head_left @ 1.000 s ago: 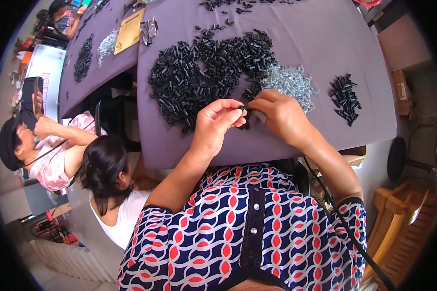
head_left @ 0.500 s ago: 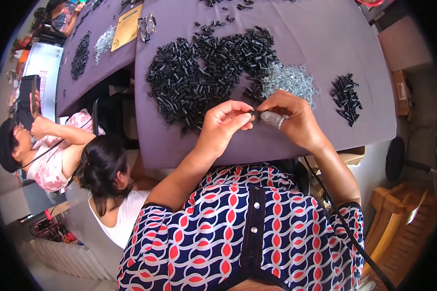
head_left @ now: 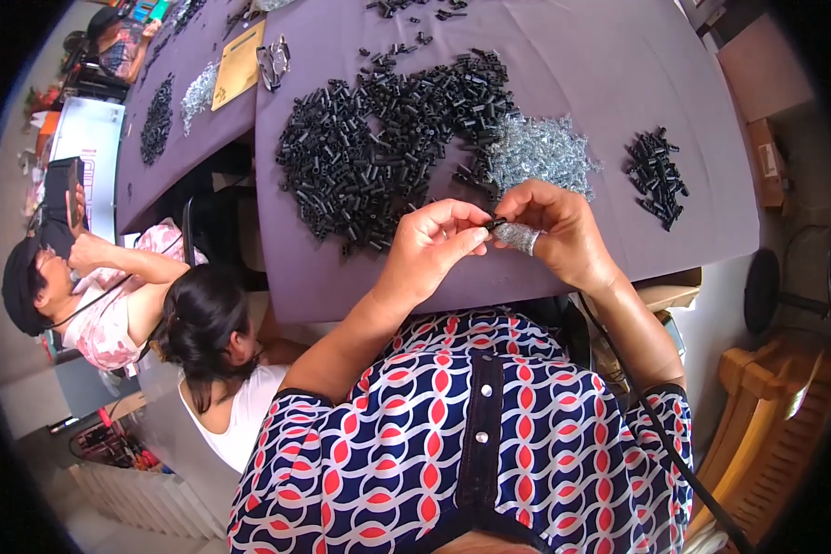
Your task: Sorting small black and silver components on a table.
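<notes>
Pink lettering (head_left: 89, 174) marks a white panel (head_left: 99, 127); both hands (head_left: 432, 247) (head_left: 571, 238) pinch a small black piece (head_left: 496, 223).

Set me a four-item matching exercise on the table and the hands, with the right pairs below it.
Things
1. Small black pile
2. Eyeglasses
3. Heap of clear pieces nearest the hands
4. Right hand

Places or states
A. Wears a silvery wrap on its thumb
B. Beside the flat yellow item
C. Set apart, toward the table's right side
D. Along the right side of the large black pile

Right pairs: 1-C, 2-B, 3-D, 4-A
</notes>
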A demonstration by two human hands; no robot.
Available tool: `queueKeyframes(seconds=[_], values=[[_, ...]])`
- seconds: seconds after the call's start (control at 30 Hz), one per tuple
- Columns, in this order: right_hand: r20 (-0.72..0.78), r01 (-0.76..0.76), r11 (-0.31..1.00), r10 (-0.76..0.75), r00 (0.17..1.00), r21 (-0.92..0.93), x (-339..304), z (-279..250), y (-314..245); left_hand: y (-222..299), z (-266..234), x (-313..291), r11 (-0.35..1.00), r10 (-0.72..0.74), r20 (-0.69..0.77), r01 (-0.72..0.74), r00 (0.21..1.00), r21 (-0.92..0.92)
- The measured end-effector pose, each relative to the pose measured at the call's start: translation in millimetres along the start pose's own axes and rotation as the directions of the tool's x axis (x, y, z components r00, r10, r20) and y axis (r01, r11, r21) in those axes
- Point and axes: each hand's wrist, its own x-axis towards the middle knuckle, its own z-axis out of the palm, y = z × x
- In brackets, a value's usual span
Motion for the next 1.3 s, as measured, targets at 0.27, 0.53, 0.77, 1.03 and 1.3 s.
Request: queueKeyframes(seconds=[0.27, 0.53, 0.77, 1.03, 1.3], values=[[-0.032, 0.090, 0.978, -0.098, 0.995, -0.187, -2, 0, -5, -5, -3, 0, 1.000, 0.001, 0.004, -0.001, 1.000, -0.005], [0.004, -0.102, 0.983, 0.104, 0.995, -0.152, 2, -4, -2, -2, 5, -5, 0.799, 0.375, 0.031, -0.340, 0.927, 0.497], [0.008, -0.136, 0.967, 0.141, 0.990, -0.217, -2, -3, -6, -3, 0, 1, 0.985, 0.041, 0.050, -0.048, 0.998, 0.167], [-0.033, 0.021, 0.944, -0.034, 0.999, -0.330, -10, -3, -6, -5, 5, 11, 0.999, 0.051, -0.056, -0.051, 0.997, -0.007], [0.113, 0.258, 0.443, -0.327, 0.938, -0.858, -6, 2, -9, -5, 13, 9, 0.998, 0.050, -0.117, -0.046, 0.992, 0.037]])
